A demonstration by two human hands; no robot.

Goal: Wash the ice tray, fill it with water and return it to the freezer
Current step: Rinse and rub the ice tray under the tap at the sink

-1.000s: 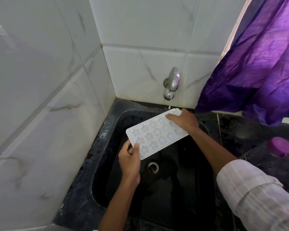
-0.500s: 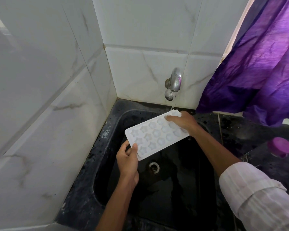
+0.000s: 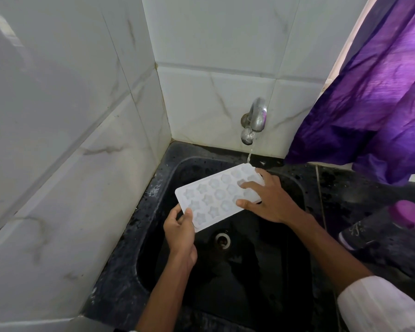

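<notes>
1. I see the white ice tray (image 3: 219, 197) held above the black sink (image 3: 261, 283), its far end under the tap (image 3: 255, 118).
2. My left hand (image 3: 180, 230) pinches the tray's near corner, thumb on top.
3. My right hand (image 3: 271, 200) lies on the far end, fingers spread flat over the moulds.
4. A thin water stream (image 3: 249, 155) falls from the tap to the tray's far edge.

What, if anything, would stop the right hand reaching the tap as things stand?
Probably nothing, so yes. The right hand rests with spread fingers on the far end of the ice tray, just below the tap, with only the water stream between them.
</notes>
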